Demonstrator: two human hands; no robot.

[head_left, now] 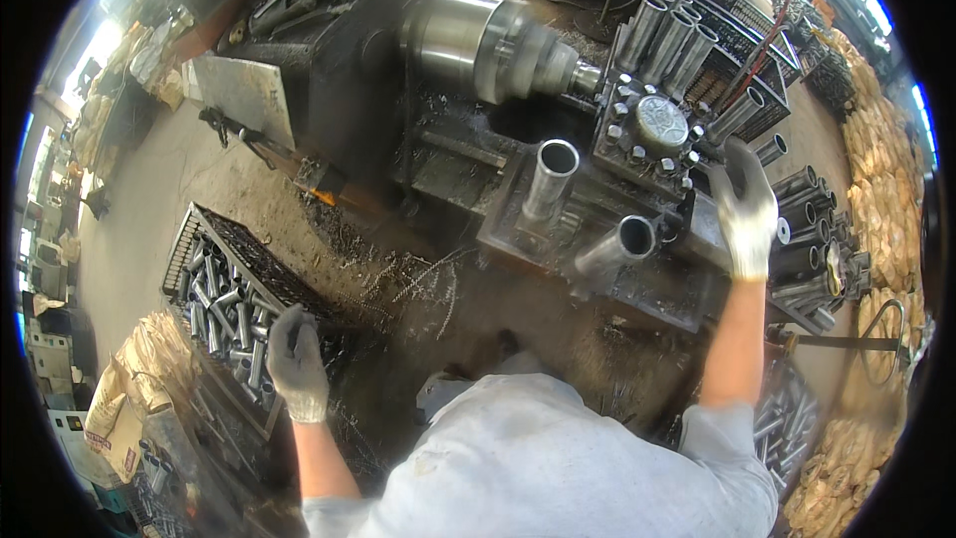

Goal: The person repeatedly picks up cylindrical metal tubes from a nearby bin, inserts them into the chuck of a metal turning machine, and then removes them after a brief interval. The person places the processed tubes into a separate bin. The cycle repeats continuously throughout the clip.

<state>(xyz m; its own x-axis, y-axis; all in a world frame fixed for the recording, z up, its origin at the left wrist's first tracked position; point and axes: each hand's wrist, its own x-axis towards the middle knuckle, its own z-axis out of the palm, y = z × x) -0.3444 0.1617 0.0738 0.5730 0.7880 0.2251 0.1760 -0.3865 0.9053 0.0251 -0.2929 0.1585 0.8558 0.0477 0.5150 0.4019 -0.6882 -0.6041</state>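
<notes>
My right hand (745, 211), in a grey and white work glove, reaches over the right side of the lathe's carriage. Its fingers are stretched out, with the thumb apart, and nothing shows in its grip. Just beyond the fingertips leans a steel tube (739, 117). To its left is the tool post (660, 124), a block ringed with square-headed bolts. My left hand (297, 367), gloved too, hangs beside the rim of a crate (289, 311) filled with short metal tubes (211, 301). Its thumb and fingers are apart, holding nothing visible.
A shiny stepped spindle (478, 45) points toward the tool post. Two wide tubes stand on the carriage, one upright (551, 179), one tilted (617, 244). More tubes (802, 229) are stacked at right. Curled metal shavings (423, 284) litter the floor. Sacks (881, 169) line the right.
</notes>
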